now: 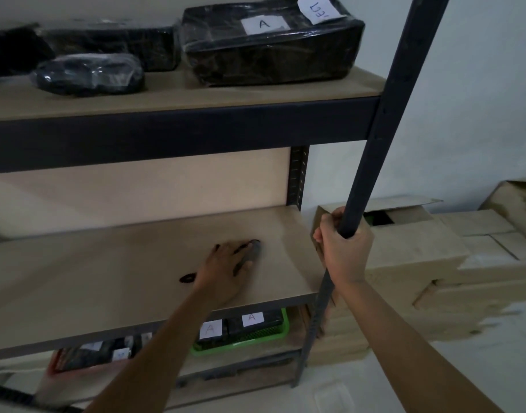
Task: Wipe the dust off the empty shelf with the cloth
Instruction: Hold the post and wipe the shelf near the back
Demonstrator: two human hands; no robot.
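The empty middle shelf (pixel 107 272) is a pale board in a dark metal rack. My left hand (pixel 226 269) lies flat on it, right of centre, fingers spread, pressing down on a dark cloth (pixel 253 250). Most of the cloth is hidden under the palm. Dark bits of it show past my fingertips and beside the wrist. My right hand (pixel 343 251) grips the rack's front right upright post (pixel 384 129) just above the level of the shelf.
The top shelf (pixel 172 96) holds plastic-wrapped black packages (pixel 270 46), one labelled A. Below the empty shelf sit a green tray (pixel 273 333) and labelled black items. Cardboard boxes (pixel 428 263) are stacked on the floor to the right of the rack.
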